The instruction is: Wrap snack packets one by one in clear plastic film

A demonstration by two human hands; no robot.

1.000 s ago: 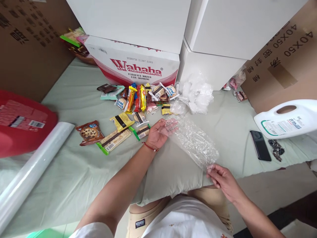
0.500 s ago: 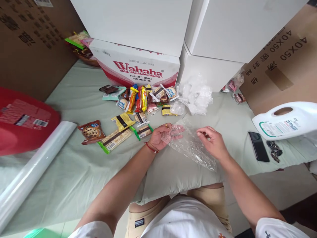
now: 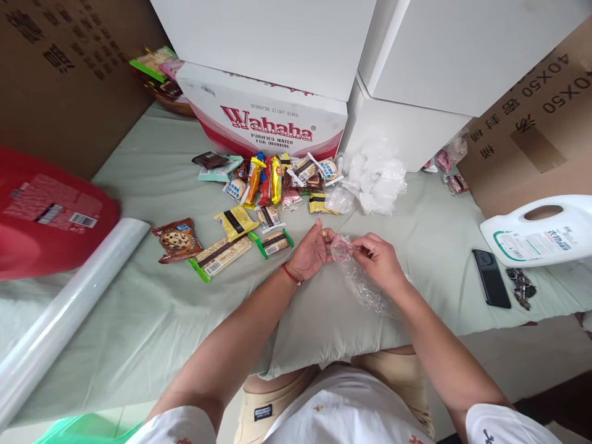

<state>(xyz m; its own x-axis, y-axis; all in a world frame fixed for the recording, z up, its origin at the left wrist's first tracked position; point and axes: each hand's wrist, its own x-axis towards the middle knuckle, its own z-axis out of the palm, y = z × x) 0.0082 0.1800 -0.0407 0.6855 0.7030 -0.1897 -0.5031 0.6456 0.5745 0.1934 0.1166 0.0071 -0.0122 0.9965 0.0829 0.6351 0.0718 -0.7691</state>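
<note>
A clear crinkled plastic bag [image 3: 365,287] hangs between my two hands over the pale green sheet [image 3: 139,308]. My left hand [image 3: 311,251] pinches the bag's top edge with thumb and fingers. My right hand [image 3: 379,262] pinches the same edge just to the right, the two hands almost touching. The rest of the bag trails down and to the right under my right hand. Just left of my left hand lie several wrapped snack bars [image 3: 222,254] and a cookie packet [image 3: 176,239].
A heap of snack packets [image 3: 272,182] lies before a Wahaha carton [image 3: 263,120], with white plastic bags [image 3: 377,172] beside it. A film roll [image 3: 69,311] and a red container [image 3: 46,216] are left. A white jug [image 3: 541,231], a phone [image 3: 491,277] and keys [image 3: 522,288] are right.
My right hand let go of the bag's far end, came up and left to meet my left hand, and now pinches the bag's top edge. The bag bunched up from stretched out.
</note>
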